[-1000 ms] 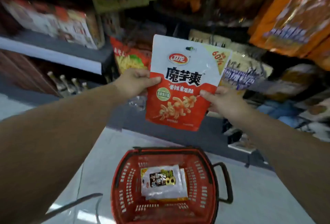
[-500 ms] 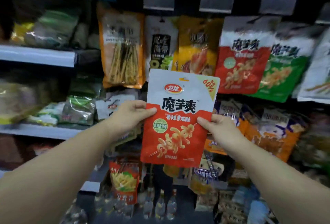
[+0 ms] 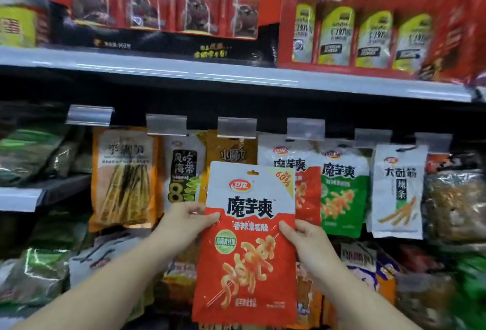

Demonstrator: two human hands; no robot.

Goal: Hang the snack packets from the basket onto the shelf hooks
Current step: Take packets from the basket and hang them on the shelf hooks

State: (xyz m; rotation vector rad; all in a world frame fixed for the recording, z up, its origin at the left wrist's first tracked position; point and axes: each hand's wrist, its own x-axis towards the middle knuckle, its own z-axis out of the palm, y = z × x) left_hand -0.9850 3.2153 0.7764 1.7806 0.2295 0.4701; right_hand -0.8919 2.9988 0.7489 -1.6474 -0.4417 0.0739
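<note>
Where a second ago the view looked down past the packet at a red basket on the floor, it now faces the shelf (image 3: 236,77) head-on, and the basket is out of sight. The grey shelf edge runs across the upper part of the picture, carrying red display boxes (image 3: 157,1) and a row of yellow-green pouches (image 3: 360,37) that did not show half a second ago. Below it runs a line of clear price-tag holders (image 3: 236,127) with hanging packets underneath: an orange packet (image 3: 123,177) at the left, a white and black one (image 3: 184,169), a brown one partly hidden, a matching red and white packet (image 3: 292,166), a green and white packet (image 3: 342,187) and a white packet with orange sticks (image 3: 397,190). These sit lower in the picture than before, since the head has tilted up. The hooks themselves are too dark and blurred to make out, I think.

The red and white snack packet (image 3: 247,245) is held upright in front of this row, overlapping the brown and the matching red packets; whether it touches them cannot be told. It has risen with the arms. The left hand (image 3: 184,222) pinches its left edge, thumb on the front, and the right hand (image 3: 307,240) pinches its right edge the same way, as before.
</note>
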